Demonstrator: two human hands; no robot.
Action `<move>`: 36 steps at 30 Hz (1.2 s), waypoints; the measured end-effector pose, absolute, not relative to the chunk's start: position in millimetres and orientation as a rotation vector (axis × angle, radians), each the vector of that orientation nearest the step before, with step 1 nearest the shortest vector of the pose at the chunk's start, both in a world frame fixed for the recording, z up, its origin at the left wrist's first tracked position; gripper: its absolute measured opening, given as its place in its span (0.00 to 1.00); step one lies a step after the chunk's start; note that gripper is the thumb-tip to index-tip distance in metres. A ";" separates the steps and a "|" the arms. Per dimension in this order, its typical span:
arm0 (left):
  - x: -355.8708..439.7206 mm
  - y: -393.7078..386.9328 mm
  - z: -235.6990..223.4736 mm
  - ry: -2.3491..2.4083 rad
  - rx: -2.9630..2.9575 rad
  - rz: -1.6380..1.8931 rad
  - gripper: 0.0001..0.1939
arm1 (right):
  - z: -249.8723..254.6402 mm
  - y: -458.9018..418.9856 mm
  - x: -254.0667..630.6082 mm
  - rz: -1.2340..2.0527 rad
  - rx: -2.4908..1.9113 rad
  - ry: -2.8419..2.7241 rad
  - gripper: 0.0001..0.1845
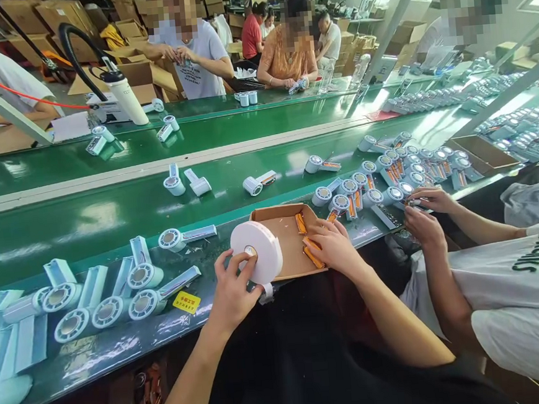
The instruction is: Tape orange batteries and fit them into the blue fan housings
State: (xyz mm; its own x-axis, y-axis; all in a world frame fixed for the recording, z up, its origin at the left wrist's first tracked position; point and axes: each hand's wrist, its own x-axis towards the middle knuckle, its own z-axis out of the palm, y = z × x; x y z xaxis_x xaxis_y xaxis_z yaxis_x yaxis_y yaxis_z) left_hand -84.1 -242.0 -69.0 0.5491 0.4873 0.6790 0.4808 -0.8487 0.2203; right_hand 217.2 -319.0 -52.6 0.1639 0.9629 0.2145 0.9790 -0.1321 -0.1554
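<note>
A big roll of white tape (255,253) stands on edge at the left side of a shallow cardboard box (279,232). My left hand (234,286) grips the roll, with fingers at its core and the thumb low on its rim. Inside the box's right part, my right hand (333,250) has its fingers curled over an orange battery (313,253). Another orange battery (301,223) lies just beyond those fingers. The fingertips of the right hand are partly hidden.
Pale blue fan housings (110,311) crowd the bench at left, near a yellow label (186,302). More housings with orange batteries (395,170) lie at right, beside a co-worker's hands (424,215). A green conveyor belt (229,161) runs behind, with people across it.
</note>
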 end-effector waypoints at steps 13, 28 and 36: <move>-89.3 -248.0 -48.5 0.866 2.913 1.133 0.25 | -21.7 -329.3 173.9 0.780 -1.388 -1.032 0.33; -47.6 -274.1 -26.8 1.247 2.886 1.505 0.28 | -30.9 -316.9 98.9 0.611 -0.820 -0.424 0.27; -40.4 -306.3 -55.3 1.015 2.890 0.926 0.30 | -16.1 -301.8 185.4 0.458 -0.832 -0.467 0.29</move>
